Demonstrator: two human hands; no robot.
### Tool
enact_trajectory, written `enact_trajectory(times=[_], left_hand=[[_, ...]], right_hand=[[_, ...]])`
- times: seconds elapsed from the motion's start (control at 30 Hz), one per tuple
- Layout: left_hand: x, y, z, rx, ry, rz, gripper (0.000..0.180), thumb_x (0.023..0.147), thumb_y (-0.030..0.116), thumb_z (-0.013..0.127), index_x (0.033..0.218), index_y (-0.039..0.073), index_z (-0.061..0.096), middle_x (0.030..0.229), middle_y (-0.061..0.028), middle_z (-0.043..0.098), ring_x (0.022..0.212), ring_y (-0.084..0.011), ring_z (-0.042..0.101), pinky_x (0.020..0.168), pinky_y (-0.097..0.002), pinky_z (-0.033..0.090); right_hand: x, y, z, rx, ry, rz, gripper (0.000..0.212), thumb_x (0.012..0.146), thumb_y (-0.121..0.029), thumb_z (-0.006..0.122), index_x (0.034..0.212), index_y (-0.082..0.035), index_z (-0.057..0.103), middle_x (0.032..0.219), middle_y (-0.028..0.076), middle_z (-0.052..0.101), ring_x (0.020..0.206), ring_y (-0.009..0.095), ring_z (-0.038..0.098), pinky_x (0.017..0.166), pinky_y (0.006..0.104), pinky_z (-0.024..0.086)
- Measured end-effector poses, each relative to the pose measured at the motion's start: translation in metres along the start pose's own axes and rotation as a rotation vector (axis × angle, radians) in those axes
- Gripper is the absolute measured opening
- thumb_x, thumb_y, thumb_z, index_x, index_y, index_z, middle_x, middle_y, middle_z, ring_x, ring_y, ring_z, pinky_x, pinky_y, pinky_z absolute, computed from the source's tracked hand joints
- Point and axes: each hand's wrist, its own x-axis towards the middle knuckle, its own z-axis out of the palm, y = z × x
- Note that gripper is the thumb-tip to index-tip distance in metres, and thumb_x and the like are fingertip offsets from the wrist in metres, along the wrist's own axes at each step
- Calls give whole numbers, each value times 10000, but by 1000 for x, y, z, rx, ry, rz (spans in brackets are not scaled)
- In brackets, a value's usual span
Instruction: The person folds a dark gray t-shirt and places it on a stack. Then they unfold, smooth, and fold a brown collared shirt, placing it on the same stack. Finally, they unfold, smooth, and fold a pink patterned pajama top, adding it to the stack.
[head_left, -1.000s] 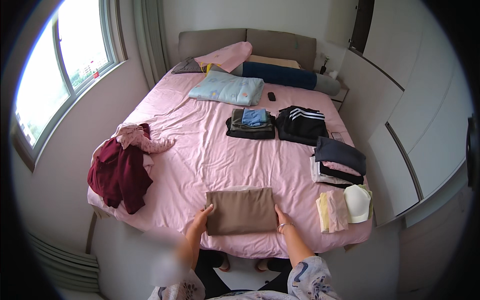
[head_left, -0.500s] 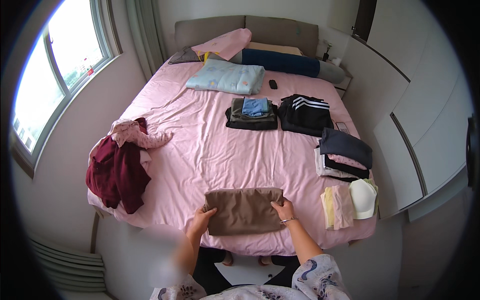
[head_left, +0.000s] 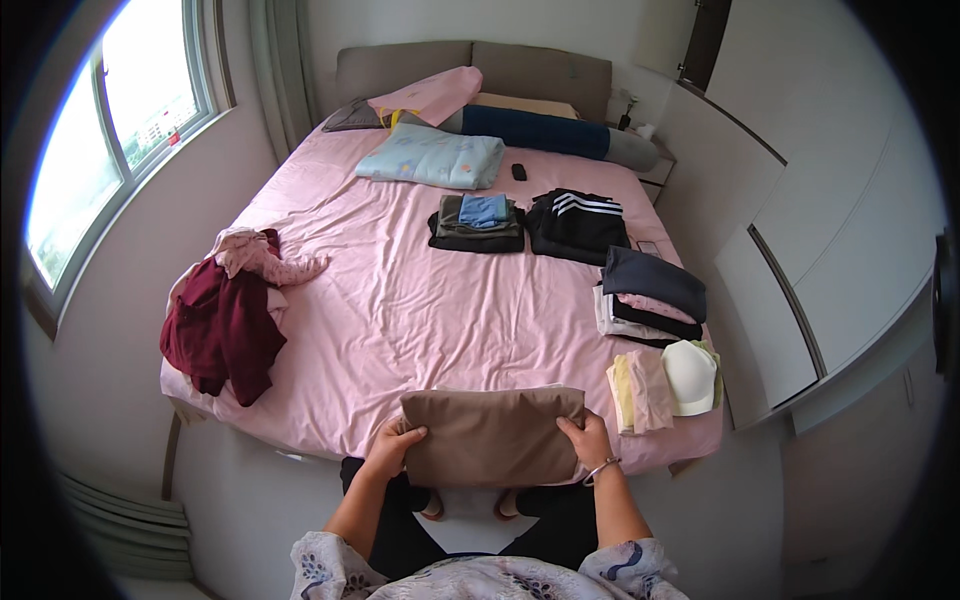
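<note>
A folded brown piece of cloth (head_left: 492, 440), probably a garment, is stretched between my two hands at the bed's near edge. My left hand (head_left: 391, 449) grips its left side, thumb on top. On the opposite side my right hand (head_left: 588, 442), with a bracelet at the wrist, pinches the cloth the same way. My fingers underneath are hidden. The cloth's lower edge overhangs the edge of the pink-sheeted bed (head_left: 400, 320). Whether its far part touches the sheet, I cannot tell.
A loose dark red garment (head_left: 225, 325) lies at the left with pink patterned clothing (head_left: 255, 255). Folded stacks include dark clothes (head_left: 478, 225), black striped clothing (head_left: 580, 222), a grey-topped pile (head_left: 655, 285) and a white bra cup (head_left: 690, 378). Farther back are a light blue quilt (head_left: 430, 157) and a bolster (head_left: 535, 132).
The brown cloth has come closer to me and looks larger, with both hands still holding its sides. The view has shifted slightly, so the bed appears farther left.
</note>
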Motion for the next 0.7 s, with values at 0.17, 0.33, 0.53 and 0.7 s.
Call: enact_trajectory(times=[0.17,0.33,0.53,0.7], left_hand=[[50,-22,5,42,159,-132,168,822,102,610,952,-5,595,826,-64,642,668,-144,611,586,-285,504],[106,-73,-36,155,230,58,203,843,129,587,1014,20,577,843,-41,621,711,-119,576,647,-266,468],[64,-80,-38,-214,137,-54,244,851,185,587,1060,62,557,922,-4,597,825,-115,554,731,-292,453],[66,-115,-76,-78,107,-68,206,856,189,581,1037,91,575,785,21,562,704,-89,525,657,-217,426]], right_hand=[[65,73,-5,116,-107,224,257,817,-149,621,1011,19,600,915,39,632,776,109,566,708,268,460],[115,153,8,-74,217,186,232,807,-254,627,844,-25,624,737,-11,582,653,95,487,606,265,409],[93,212,-11,217,164,454,375,827,-304,626,1046,-3,581,908,69,622,789,142,557,712,303,467],[53,192,-7,341,117,556,548,801,-445,612,1101,10,554,1012,128,616,900,231,592,832,342,476]])
